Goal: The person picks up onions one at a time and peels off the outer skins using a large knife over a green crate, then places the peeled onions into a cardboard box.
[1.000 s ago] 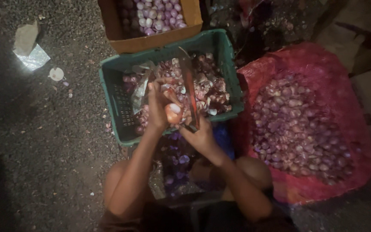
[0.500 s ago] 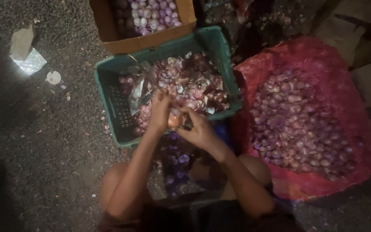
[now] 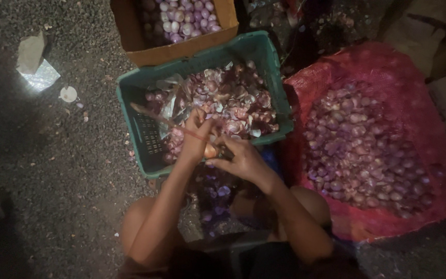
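Left hand (image 3: 196,135) curled round a small peeled onion (image 3: 210,151), fingers pressed together about it, held just over the near rim of the green crate (image 3: 130,111), probably so that skins drop straight in. Right hand (image 3: 239,157) touching the same onion from the other side, fingers pinching toward it and seemingly closed on a knife (image 3: 163,120), its thin blade slanting out over the crate's left part; exact grip too blurred to tell. Crate heaped with purple-white peelings (image 3: 233,103). Beyond the crate, touching its far rim, a cardboard box (image 3: 181,49) of peeled bulbs. Right of the crate, a red mesh sack (image 3: 419,93) spread open, full of unpeeled onions, near enough to reach. Left of the crate, dark gritty ground (image 3: 68,175) with a scrap of shiny foil (image 3: 40,77). Dim light, seemingly outdoors at night.
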